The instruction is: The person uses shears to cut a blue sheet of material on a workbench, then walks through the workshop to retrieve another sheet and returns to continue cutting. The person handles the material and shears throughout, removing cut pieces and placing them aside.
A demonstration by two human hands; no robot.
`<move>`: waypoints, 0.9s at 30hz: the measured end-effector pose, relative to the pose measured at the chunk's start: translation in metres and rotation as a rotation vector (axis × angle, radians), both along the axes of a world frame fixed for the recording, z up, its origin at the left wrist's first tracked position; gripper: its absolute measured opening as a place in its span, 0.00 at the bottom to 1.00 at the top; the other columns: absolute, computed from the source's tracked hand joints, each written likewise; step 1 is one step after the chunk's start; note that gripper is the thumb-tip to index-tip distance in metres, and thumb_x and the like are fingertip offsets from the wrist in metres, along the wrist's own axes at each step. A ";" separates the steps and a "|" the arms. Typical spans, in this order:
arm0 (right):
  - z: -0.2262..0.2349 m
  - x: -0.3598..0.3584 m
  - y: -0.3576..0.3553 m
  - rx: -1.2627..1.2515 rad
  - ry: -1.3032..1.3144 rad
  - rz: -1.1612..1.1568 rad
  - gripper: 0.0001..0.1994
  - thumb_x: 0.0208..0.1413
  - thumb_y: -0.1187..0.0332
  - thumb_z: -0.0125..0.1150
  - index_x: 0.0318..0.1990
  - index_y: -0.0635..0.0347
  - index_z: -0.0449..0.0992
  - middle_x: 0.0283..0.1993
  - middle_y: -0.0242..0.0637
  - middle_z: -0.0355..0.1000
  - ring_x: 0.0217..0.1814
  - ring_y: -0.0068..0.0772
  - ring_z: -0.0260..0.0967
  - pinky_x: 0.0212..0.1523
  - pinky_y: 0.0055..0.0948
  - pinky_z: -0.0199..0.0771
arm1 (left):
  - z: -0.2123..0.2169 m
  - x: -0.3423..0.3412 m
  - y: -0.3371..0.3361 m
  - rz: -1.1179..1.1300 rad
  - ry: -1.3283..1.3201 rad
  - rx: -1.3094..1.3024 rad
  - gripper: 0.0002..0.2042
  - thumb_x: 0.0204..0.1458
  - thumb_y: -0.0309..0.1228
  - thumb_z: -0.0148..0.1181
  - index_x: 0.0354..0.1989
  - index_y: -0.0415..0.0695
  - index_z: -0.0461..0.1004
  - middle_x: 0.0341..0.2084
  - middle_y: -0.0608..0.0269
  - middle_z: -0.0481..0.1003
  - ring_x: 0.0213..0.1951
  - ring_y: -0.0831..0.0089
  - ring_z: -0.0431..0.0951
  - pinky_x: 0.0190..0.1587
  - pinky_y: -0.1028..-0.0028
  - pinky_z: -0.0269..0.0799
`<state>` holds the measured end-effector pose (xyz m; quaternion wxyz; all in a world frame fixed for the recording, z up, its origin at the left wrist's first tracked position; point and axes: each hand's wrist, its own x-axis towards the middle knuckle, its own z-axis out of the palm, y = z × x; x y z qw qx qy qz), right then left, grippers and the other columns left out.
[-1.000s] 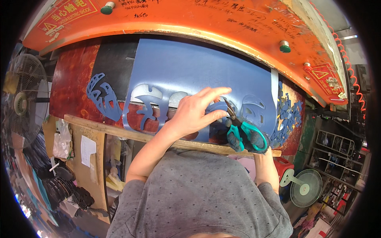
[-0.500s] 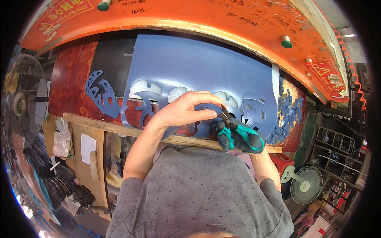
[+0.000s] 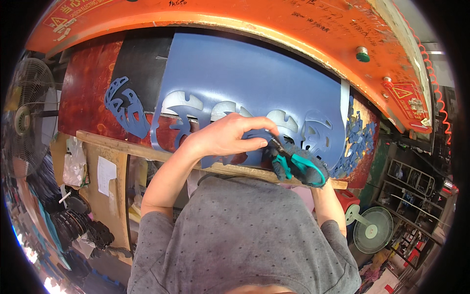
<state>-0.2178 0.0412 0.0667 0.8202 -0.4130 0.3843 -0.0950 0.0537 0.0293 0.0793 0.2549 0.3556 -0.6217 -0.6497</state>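
Between the thumb and fingers of my bare left hand [image 3: 223, 134] is a blue cut-out sheet piece [image 3: 256, 133]. Part of it is hidden by that hand. My right hand [image 3: 310, 176] wears a dark grey glove and grips a pair of scissors [image 3: 299, 160] with teal handles. Their dark blades meet the piece just beyond my left fingertips; whether they bite into it I cannot tell. Under both hands lies a large blue sheet [image 3: 254, 73] with several curved openings cut along its near side.
Blue openwork pieces [image 3: 127, 110] rest on the left of the table. Small blue scraps [image 3: 355, 142] are heaped at the right. An orange machine beam [image 3: 274, 19] spans the far side. A wooden rail [image 3: 122, 151] edges the near side. Fans stand left [image 3: 29, 117] and right [image 3: 373, 229].
The scissors' handles have come closer together. The left hand keeps its hold on the blue piece, nearly in place. The whole view has shifted slightly.
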 end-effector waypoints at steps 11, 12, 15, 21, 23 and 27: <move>0.012 0.010 0.008 0.305 -0.191 -0.242 0.29 0.55 0.50 0.53 0.55 0.65 0.62 0.33 0.38 0.70 0.25 0.27 0.66 0.25 0.21 0.64 | -0.019 -0.004 0.010 0.133 0.246 0.082 0.14 0.54 0.28 0.54 0.49 0.47 0.69 0.26 0.66 0.73 0.21 0.85 0.70 0.26 0.82 0.67; 0.013 0.010 0.009 0.318 -0.229 -0.230 0.29 0.55 0.50 0.53 0.55 0.65 0.62 0.33 0.38 0.70 0.25 0.27 0.66 0.25 0.21 0.64 | -0.019 -0.002 0.011 0.116 0.244 0.140 0.14 0.54 0.28 0.54 0.50 0.46 0.69 0.26 0.66 0.72 0.22 0.86 0.69 0.26 0.83 0.66; 0.015 0.010 0.009 0.322 -0.218 -0.221 0.29 0.55 0.50 0.53 0.55 0.65 0.61 0.33 0.38 0.70 0.25 0.27 0.66 0.25 0.21 0.64 | -0.018 0.002 0.013 0.138 0.354 0.125 0.15 0.54 0.27 0.54 0.50 0.44 0.68 0.25 0.68 0.70 0.20 0.86 0.67 0.27 0.83 0.65; 0.020 0.013 0.010 0.332 -0.177 -0.206 0.29 0.55 0.50 0.53 0.55 0.65 0.61 0.32 0.38 0.70 0.24 0.27 0.66 0.24 0.21 0.65 | -0.009 -0.009 0.017 0.293 0.468 0.135 0.17 0.54 0.27 0.56 0.53 0.40 0.67 0.26 0.67 0.71 0.22 0.84 0.68 0.27 0.82 0.66; 0.020 0.013 0.013 0.297 -0.208 -0.206 0.28 0.56 0.49 0.52 0.54 0.64 0.62 0.32 0.38 0.70 0.24 0.25 0.66 0.22 0.20 0.64 | -0.005 -0.016 0.020 0.397 0.395 0.093 0.19 0.54 0.27 0.55 0.54 0.41 0.66 0.23 0.69 0.71 0.22 0.84 0.68 0.28 0.82 0.66; 0.022 0.006 0.016 0.282 -0.221 -0.240 0.28 0.56 0.49 0.52 0.54 0.64 0.62 0.31 0.38 0.70 0.24 0.25 0.66 0.22 0.20 0.64 | -0.001 -0.011 0.021 0.572 0.190 -0.004 0.18 0.54 0.26 0.54 0.55 0.42 0.66 0.23 0.69 0.72 0.22 0.84 0.70 0.30 0.80 0.68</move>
